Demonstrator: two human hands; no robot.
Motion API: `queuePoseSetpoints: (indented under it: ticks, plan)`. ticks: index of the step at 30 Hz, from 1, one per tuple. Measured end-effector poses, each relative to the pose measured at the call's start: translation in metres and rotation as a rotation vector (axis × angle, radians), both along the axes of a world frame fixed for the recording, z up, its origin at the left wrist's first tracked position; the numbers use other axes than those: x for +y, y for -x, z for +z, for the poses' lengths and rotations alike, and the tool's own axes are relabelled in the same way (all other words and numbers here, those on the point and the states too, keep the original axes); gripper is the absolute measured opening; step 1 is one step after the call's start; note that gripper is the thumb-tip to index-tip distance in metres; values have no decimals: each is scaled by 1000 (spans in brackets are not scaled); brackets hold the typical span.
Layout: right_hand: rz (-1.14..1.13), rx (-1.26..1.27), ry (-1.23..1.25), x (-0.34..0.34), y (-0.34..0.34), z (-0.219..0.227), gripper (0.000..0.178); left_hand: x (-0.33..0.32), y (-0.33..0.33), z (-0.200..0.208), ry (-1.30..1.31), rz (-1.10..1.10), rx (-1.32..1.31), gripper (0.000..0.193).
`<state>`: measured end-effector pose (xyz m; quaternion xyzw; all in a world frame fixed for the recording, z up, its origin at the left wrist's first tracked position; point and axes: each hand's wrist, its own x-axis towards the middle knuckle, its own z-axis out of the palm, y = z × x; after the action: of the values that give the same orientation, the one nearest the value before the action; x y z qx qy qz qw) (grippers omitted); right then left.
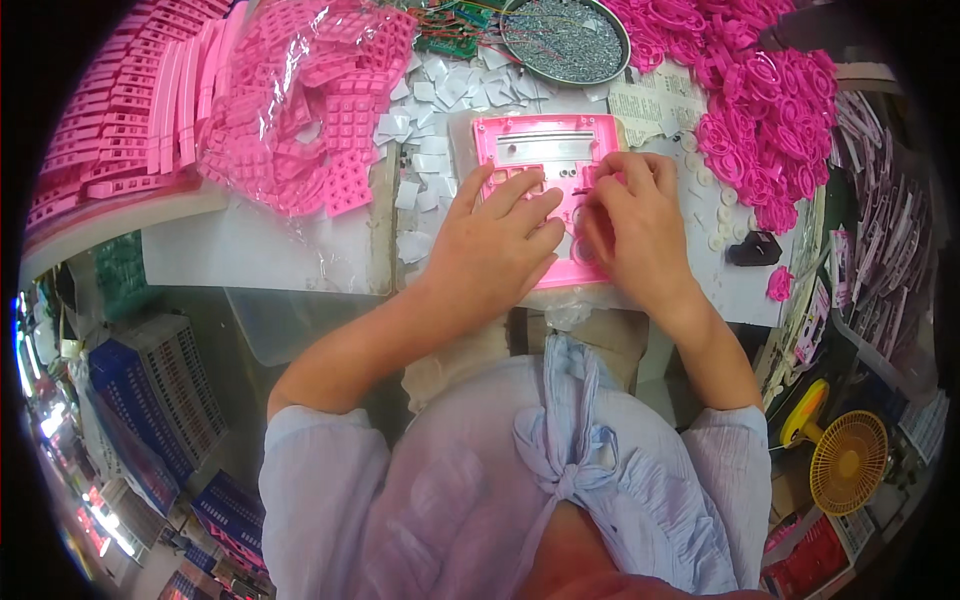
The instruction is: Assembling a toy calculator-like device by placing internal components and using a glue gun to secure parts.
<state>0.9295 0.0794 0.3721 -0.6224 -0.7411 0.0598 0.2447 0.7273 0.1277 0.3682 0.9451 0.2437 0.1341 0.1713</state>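
Casing (563, 183) of pink plastic sits at the middle of the bench's front edge, and from my remote post I see 2 hands over it. The left hand (498, 235) lies palm down across its left half, fingers spread and resting on it. The right hand (640, 230) is at its right side, fingers curled with the tips close together; whether they pinch a small part, I cannot tell.

Bench (330, 245) surface shows white to the left of the casing, running to the front edge, which gives me room beside the left wrist. Toward the right front corner, the room narrows: white discs (725, 215), a black block (756, 249) and a heap of pink rings (760, 110) crowd the right edge.

At the far edge, I make out a round pan (627, 62) holding a mass of small grey pieces (570, 40), with green boards (450, 38) and wires just left of it. White slips (437, 165) lie between the casing and a clear bag (268, 150) with pink keypad pieces (345, 95). Beyond the right edge, a clear bin (885, 365) stands with pale strips (870, 210) in it.
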Motion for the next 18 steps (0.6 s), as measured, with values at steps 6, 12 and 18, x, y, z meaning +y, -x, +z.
queuePoseSetpoints:
  ticks: [6,12,18]
  plan:
    - [-151,67,68,-5,10,-7,19,0,1,-2,5,7,-14,32]
    - [-257,129,-12,-10,20,-21,23,5,2,7,40,-23,12,31]
    - [-275,158,-17,-9,17,-18,32,82,-34,21,119,87,-289,18]
